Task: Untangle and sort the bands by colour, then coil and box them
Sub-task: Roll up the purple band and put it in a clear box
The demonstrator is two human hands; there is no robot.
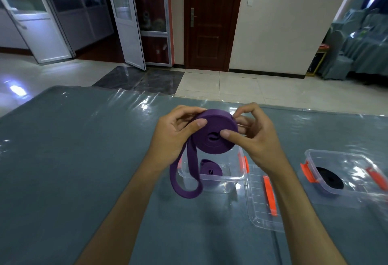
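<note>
The purple band (pixel 212 136) is a flat, matte rubbery strap, most of it wound into a thick round coil with a small hole at its centre; an unwound tail hangs off the coil's left side as a long loop. Directly below the coil stands a clear, glossy plastic box (pixel 222 177) with orange latches, and in it lies a second, smaller purple coil (pixel 210 170). The hanging loop drops in front of that box's left wall. Just right of this box lies a clear lid (pixel 258 208) with an orange clip, flat on the bench. Further right of the box stands another clear box (pixel 348 172) with orange latches, holding a black coil (pixel 329 177).

The bench (pixel 73 160) is covered in dull grey-blue cloth under a wrinkled, shiny transparent sheet. Beyond the box, across the pale glossy floor tiles, is a dark wooden door (pixel 210 19), with white-framed glass doors to its left and chairs in grey-blue covers (pixel 357 40) far to its right.

The left hand (pixel 174 136) grips the coil's left edge, thumb on its near face and curled fingers behind. The right hand (pixel 252 136) pinches the right side, thumb pressed beside the centre hole, fingers curled over the rim and back. The coil is held in the air above the first box.
</note>
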